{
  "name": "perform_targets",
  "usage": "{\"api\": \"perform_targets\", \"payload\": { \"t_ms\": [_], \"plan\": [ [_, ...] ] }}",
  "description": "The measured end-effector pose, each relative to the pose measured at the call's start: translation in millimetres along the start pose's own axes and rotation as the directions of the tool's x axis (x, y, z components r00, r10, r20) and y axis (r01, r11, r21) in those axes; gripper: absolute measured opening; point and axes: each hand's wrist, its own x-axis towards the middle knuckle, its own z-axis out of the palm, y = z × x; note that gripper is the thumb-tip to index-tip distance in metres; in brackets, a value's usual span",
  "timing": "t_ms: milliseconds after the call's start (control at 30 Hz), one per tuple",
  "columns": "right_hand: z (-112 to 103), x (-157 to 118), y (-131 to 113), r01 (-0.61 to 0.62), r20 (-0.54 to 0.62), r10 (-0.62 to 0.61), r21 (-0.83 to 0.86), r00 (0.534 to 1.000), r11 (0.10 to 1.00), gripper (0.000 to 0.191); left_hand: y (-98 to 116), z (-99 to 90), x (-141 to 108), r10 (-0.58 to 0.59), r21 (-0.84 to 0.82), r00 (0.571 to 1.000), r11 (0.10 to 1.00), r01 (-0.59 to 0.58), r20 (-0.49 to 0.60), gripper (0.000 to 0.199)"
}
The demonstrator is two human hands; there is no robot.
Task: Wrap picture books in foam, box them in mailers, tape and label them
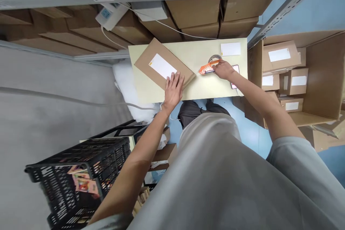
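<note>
A closed cardboard box (151, 52) lies at an angle on the pale tabletop (147, 91), with a white label (162, 66) on its upper face. My left hand (174, 91) rests on the box's near edge, fingers stretched out beside the label. To the right, my right hand (223, 69) is closed around an orange tape dispenser (207, 67). The dispenser's front end points left toward the box's corner, a small gap away. Partly behind my right wrist lies a phone (236, 69) with its screen lit. Farther back is a white label sheet (230, 49).
A large open carton (320, 75) holding several labelled boxes stands at the right. Shelving with brown boxes (195, 12) and a white power strip (111, 16) runs behind the table. A black plastic crate (107, 167) sits at lower left, near white wrap (129, 90).
</note>
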Motion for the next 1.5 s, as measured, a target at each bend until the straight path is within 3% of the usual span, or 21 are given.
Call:
{"api": "perform_targets", "payload": {
  "t_ms": [200,333,467,667,833,933,1033,1133,1233,1367,1500],
  "plan": [
    [-6,6,-24,0.061,-0.021,-0.061,-0.041,0.998,0.997,0.059,-3,-3.9,-19,-0.003,0.018,1.000,1.000,0.003,-0.009,0.067],
    [-10,1,-30,0.050,-0.026,-0.049,0.056,0.998,0.997,0.063,0,4.5,-19,-0.047,-0.012,0.998,0.999,0.046,-0.037,0.072],
    [-22,3,-48,-0.033,-0.055,0.045,0.194,0.997,0.980,0.059,5,8.9,-18,-0.080,-0.050,0.994,0.996,0.076,-0.074,0.071],
    [-56,12,-54,-0.343,0.039,0.345,0.257,0.938,0.903,0.039,7,3.2,-21,-0.043,-0.073,0.998,0.997,0.039,-0.046,0.070],
    [-88,-9,-46,-0.318,-0.077,0.366,0.352,0.928,0.880,0.054,18,-7.5,-16,-0.052,-0.081,0.996,0.996,0.046,-0.075,0.061],
    [-117,-18,-49,-0.343,-0.116,0.447,0.484,0.887,0.805,0.056,35,-31.7,13,-0.089,-0.123,0.968,0.991,0.061,-0.236,0.055],
    [-161,-11,-54,-0.270,-0.246,0.489,0.592,0.837,0.760,0.058,57,-79.5,64,-0.026,-0.153,0.893,0.987,-0.048,-0.450,0.051],
    [-218,7,-57,-0.106,-0.436,0.444,0.609,0.783,0.786,0.059,76,-138.8,120,0.070,-0.137,0.813,0.974,-0.181,-0.577,0.047],
    [-277,31,-58,-0.064,-0.536,0.391,0.528,0.748,0.847,0.056,82,-185.2,162,0.079,-0.131,0.771,0.969,-0.207,-0.632,0.047],
    [-330,65,-54,-0.151,-0.571,0.346,0.360,0.744,0.921,0.052,72,-207.7,182,0.038,-0.178,0.757,0.963,-0.202,-0.652,0.051],
    [-345,87,-52,-0.170,-0.544,0.299,0.275,0.784,0.946,0.048,55,-202.8,167,0.016,-0.224,0.778,0.954,-0.200,-0.628,0.048]
  ]
}}
